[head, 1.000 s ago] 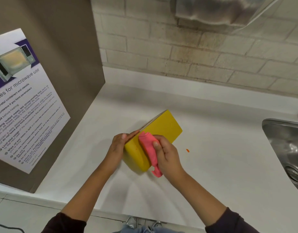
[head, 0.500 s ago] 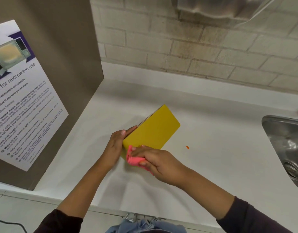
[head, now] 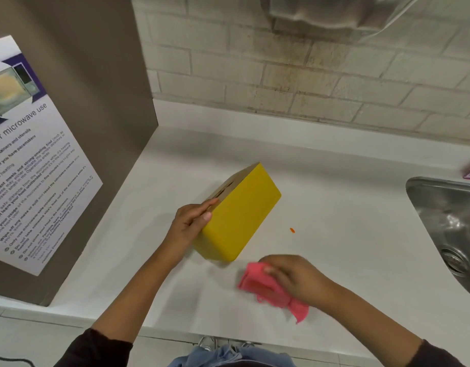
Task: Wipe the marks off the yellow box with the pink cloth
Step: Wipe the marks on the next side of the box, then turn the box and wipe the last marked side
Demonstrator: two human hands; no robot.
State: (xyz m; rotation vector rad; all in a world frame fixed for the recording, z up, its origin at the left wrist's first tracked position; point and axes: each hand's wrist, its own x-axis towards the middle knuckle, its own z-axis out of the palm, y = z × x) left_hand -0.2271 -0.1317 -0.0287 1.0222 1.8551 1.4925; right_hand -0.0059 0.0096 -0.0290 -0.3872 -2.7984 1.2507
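The yellow box [head: 241, 215] rests tilted on the white counter, its brown slotted side turned to the left. My left hand [head: 190, 223] grips its near left corner, fingers over the top edge. No marks show on the yellow faces that I can see. My right hand [head: 294, 279] is off the box, to its lower right, and holds the crumpled pink cloth [head: 268, 287] low over the counter; whether the cloth touches the counter I cannot tell.
A brown panel with a microwave-use notice [head: 37, 168] stands at the left. A steel sink [head: 451, 229] is at the right edge. A tiny orange speck [head: 292, 230] lies on the white counter [head: 347, 207]. A tiled wall runs behind.
My right hand has drawn the pink cloth off the box's near end, down and to the right. The left hand has tipped the box so its slotted brown side shows.
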